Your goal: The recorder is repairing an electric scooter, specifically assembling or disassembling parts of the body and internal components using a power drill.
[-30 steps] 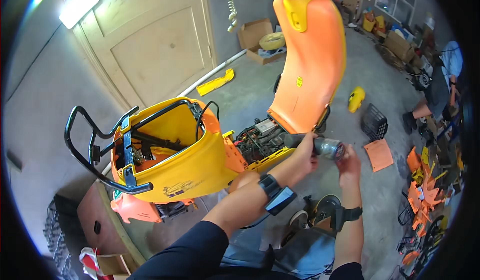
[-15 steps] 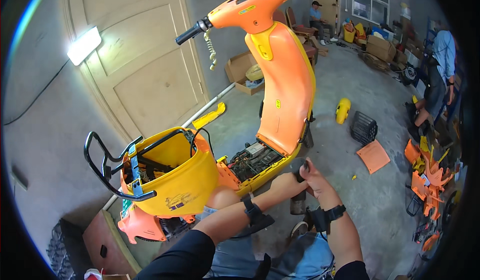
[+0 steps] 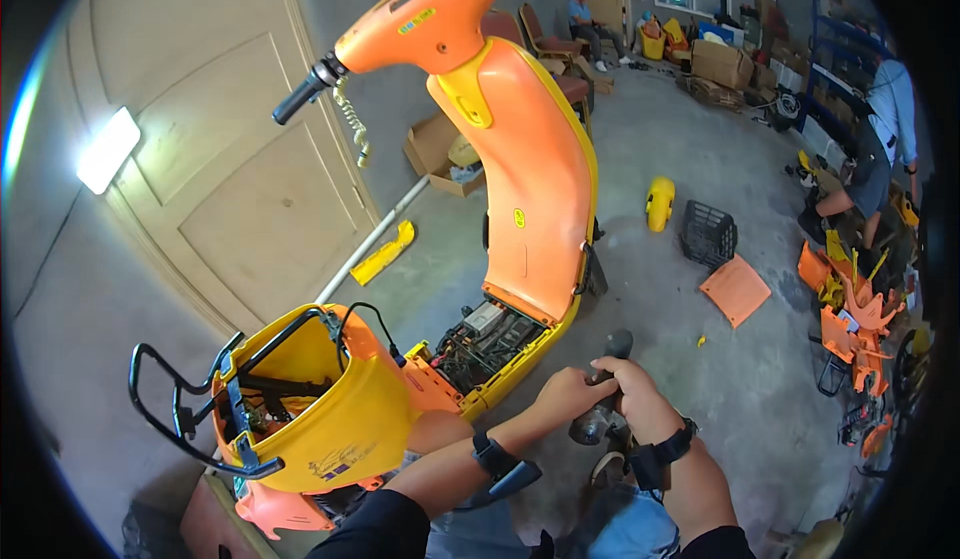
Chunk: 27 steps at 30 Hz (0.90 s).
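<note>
In front of me, low over the floor, a dark, drill-like power tool [image 3: 592, 426] is between my hands. My right hand [image 3: 643, 399] is closed round its middle, with the thumb at the top. My left hand [image 3: 572, 396] is closed against the same tool from the left; its fingertips are partly hidden. A rounded black end [image 3: 619, 343] sticks out beyond the hands. Left of them stands an orange and yellow scooter [image 3: 520, 179]. Its floorboard is uncovered, showing wiring and a silver box [image 3: 484, 318]. The yellow seat bucket [image 3: 360, 419] is open on top, edged by a black rack bar [image 3: 150, 399].
On the floor at right lie a yellow curved part [image 3: 660, 205], a black crate [image 3: 709, 234] and an orange panel [image 3: 736, 290]. Orange body parts [image 3: 850, 329] are heaped farther right, near a bending person [image 3: 885, 129]. Another person [image 3: 590, 24] sits far back. A bright lamp [image 3: 110, 149] hangs left.
The view has swung, so the scooter sits lower and farther left. The tool has tilted in my hands, its thick end now turned more toward me. Both hands still grip it.
</note>
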{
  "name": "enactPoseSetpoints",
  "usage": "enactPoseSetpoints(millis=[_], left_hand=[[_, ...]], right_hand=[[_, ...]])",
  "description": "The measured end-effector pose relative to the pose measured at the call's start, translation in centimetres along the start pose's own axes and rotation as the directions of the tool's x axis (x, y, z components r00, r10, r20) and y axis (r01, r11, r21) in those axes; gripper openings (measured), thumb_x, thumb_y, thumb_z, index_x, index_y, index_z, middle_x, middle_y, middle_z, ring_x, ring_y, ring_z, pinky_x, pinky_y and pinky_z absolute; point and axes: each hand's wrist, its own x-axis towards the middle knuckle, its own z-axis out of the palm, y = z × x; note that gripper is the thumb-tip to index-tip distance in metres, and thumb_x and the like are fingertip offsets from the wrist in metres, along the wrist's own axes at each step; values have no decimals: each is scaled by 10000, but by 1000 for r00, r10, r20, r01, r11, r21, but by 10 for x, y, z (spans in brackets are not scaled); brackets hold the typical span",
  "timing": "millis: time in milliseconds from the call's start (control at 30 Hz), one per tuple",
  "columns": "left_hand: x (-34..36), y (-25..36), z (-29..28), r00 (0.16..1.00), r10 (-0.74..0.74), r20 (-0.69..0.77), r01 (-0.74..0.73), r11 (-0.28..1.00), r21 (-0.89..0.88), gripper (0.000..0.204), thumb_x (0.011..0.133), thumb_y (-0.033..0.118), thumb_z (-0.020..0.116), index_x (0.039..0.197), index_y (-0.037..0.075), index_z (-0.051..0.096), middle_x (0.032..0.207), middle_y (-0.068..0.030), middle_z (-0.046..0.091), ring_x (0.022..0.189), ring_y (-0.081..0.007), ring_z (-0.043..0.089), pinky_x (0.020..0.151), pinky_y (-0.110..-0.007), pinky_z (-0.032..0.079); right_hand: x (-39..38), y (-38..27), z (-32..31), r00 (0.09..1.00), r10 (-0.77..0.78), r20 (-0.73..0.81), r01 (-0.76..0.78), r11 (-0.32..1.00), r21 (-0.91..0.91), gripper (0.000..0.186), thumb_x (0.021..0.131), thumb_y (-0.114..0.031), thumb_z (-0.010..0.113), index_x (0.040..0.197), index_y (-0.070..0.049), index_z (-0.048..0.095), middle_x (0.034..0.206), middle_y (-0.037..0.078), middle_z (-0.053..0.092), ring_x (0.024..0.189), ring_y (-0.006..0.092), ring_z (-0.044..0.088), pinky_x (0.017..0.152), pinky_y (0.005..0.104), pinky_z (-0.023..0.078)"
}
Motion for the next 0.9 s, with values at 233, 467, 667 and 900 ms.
enactPoseSetpoints(millis=[233,467,667,900], left_hand=[[22,15,-18,918,22,-395,-163,931,-325,285,907,259,594,884,-16,666,693,-189,642,616,-298,656,585,-372,503],[95,19,-30,922,-358,-147,101,591,-801,195,969,186,551,873,43,643,613,66,474,539,-13,404,474,-210,315],[141,5,3,895,-181,-407,-40,877,-479,241,984,233,530,857,37,591,575,79,338,508,-16,277,485,-217,196],[159,-20,35,925,-321,-201,194,857,-478,248,974,231,510,859,40,619,576,66,376,519,-17,303,482,-212,207]], right_hand=[[32,-5,-3,991,78,106,-109,939,327,228,772,-87,626,962,-21,519,791,107,571,676,238,613,634,373,538],[43,-20,35,958,229,-174,-159,925,344,176,803,-53,648,917,-21,518,745,99,566,604,223,610,558,362,546],[53,-40,18,893,434,-122,-299,773,559,487,769,-26,646,1183,-80,394,794,103,542,602,206,578,491,360,488],[68,-70,-53,793,491,-359,-133,716,685,135,799,-101,619,892,-36,548,735,101,574,666,212,589,619,361,510]])
